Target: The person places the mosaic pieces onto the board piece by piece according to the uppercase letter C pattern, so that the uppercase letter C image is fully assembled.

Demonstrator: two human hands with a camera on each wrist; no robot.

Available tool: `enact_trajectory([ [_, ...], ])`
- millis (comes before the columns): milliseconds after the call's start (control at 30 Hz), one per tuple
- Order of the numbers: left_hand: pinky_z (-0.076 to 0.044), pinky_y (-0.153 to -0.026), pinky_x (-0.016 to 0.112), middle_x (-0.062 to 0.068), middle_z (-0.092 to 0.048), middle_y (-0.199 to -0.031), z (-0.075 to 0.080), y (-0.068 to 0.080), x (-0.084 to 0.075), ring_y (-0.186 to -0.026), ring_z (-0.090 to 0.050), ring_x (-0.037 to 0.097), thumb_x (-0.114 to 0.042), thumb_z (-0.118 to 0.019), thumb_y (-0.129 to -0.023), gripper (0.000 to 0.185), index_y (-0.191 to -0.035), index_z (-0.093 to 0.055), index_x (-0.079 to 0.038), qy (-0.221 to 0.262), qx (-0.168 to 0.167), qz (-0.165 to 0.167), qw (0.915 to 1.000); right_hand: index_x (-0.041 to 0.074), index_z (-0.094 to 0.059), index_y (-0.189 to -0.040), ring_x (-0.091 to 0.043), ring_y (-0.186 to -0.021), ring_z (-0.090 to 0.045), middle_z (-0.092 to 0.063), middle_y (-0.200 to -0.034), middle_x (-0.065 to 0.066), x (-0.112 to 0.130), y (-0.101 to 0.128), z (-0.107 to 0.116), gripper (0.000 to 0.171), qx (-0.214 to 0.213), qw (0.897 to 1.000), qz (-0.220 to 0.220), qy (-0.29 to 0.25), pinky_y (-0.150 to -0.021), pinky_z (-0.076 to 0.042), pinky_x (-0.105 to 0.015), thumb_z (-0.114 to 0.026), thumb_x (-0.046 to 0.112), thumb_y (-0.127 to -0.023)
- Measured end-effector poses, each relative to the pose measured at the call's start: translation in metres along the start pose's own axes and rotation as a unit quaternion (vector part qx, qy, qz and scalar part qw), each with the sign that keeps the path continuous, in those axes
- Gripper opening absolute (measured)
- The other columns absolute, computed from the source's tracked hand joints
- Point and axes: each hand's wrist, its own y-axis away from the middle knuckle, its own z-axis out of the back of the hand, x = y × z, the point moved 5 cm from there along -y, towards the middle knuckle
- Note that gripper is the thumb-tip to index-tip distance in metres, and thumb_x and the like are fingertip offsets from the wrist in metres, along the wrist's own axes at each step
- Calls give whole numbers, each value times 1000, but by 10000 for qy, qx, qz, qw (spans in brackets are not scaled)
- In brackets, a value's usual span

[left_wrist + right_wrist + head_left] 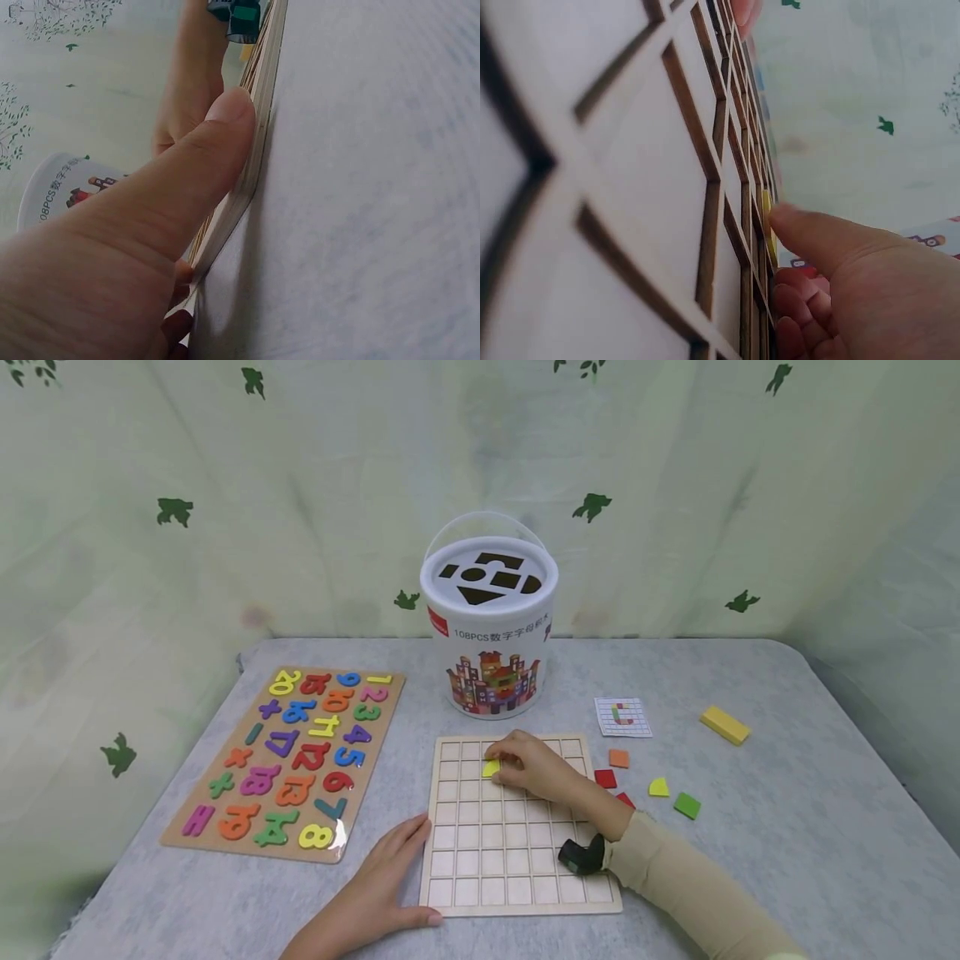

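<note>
Yellow piece [491,767] sits in a far-row cell of the wooden grid board [517,868], pinched by the right hand [534,765]. Left hand [390,868] lies flat w/ fingers straight, thumb against the board's near-left edge. Behind: white bucket [487,627] reading "108PCS", w/ Chinese characters. Far left on the surface [787,827]: number puzzle [288,760].

Bucket [491,635] label — "108PCS"

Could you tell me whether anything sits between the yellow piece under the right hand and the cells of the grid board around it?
Nothing visible does. The right hand already holds the yellow piece down on the grid board, in its second row. The neighbouring cells look bare, and the loose tiles lie on the table off the board's right edge.
</note>
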Motion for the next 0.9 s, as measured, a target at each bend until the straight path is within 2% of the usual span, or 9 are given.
enact_trajectory([
  [300, -23, -99, 54, 3, -18, -147, 0, 1, 0, -131, -16, 30, -65, -65, -62, 106, -141, -27, -6, -69, -43, -102, 9999, 13, -65, -106, -11, -82, -44, -50, -97, 4, 3, 1, 1, 21, 217, 9996, -150, 78, -69, -41, -27, -62, 16, -86],
  [433, -23, -99, 54, 4, -19, -146, 1, 1, -1, -131, -16, 30, -65, -65, -62, 105, -141, -27, -5, -87, -37, -100, 9999, 11, -61, -115, -12, -89, -47, -51, -104, 1, 5, 4, 5, 30, 343, 9990, -284, 95, -76, -43, -29, -62, 18, -86],
  [533, -23, -100, 53, 4, -20, -146, 1, 1, -1, -131, -17, 30, -64, -65, -62, 105, -140, -28, -5, -83, -42, -98, 9999, 9, -55, -122, -17, -100, -50, -51, -113, -3, 9, 9, 13, 38, 390, 9981, -471, -104, -85, -44, -33, -61, 19, -87],
  [700, -23, -100, 53, 5, -20, -146, 0, 1, -1, -131, -17, 30, -64, -65, -61, 106, -140, -28, -4, -82, -52, -96, 9999, 7, -51, -126, -28, -108, -48, -50, -122, -7, 18, 22, 40, 44, 61, 9989, -364, -273, -88, -42, -42, -62, 20, -86],
  [800, -23, -100, 53, 5, -21, -146, 0, 1, 0, -130, -17, 30, -64, -65, -61, 106, -140, -28, -4, -81, -59, -109, 9999, 9, -51, -126, -28, -109, -48, -50, -124, -6, 20, 36, 59, 45, -264, 9991, -297, -166, -88, -41, -46, -64, 21, -84],
  [900, -23, -100, 53, 5, -21, -146, 0, 1, 0, -130, -17, 30, -64, -65, -61, 106, -140, -28, -5, -83, -54, -116, 9999, 10, -51, -126, -27, -110, -47, -49, -126, -4, 14, 52, 73, 46, -534, 9977, -410, -109, -88, -41, -47, -65, 20, -83],
])
